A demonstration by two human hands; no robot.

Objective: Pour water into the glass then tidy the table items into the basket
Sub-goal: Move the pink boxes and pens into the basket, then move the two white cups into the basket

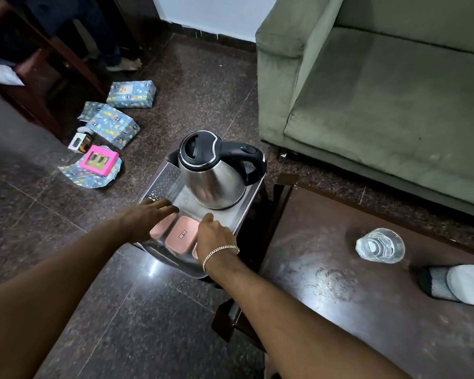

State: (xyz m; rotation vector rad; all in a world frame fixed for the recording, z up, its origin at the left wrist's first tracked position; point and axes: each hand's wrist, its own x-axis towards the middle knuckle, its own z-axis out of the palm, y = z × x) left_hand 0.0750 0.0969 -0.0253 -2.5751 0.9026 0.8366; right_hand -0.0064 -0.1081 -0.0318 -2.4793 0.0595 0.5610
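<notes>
A steel kettle (214, 173) with a black lid and handle stands at the far end of a perforated metal basket (159, 184). Pink-lidded containers lie at the basket's near end; the middle one (181, 234) has a small label. My left hand (145, 218) rests flat, fingers spread, over the left pink container (163, 225). My right hand (215, 236), with a chain bracelet at the wrist, lies over a third pink container on the right, mostly hidden. A clear glass (380, 245) with water stands on the dark wooden table (326, 283) to the right.
A green sofa (381, 91) fills the far right. Wrapped gift boxes (121, 110) and a pink box (99, 160) lie on the granite floor at left. A foot in a grey and white sock (454, 284) rests on the table's right edge. Dark wooden furniture stands far left.
</notes>
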